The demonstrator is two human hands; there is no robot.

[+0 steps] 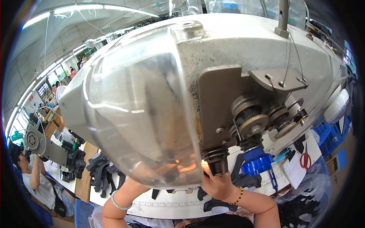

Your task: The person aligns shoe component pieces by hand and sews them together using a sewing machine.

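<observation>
From 9 round through 12 to 3 o'clock in my view looms the white sewing machine (228,41), its clear cover (137,98) at 9. The white surface (167,209) spreads at 6. A bunch of dark pieces (100,174) lies at 8, another dark piece (217,205) at 5, near my right grip (220,186). My left grip (152,171), at 7, blurs behind the cover; I cannot tell whether either is clamped or apart. Red-handled scissors (305,161) rest at 4.
</observation>
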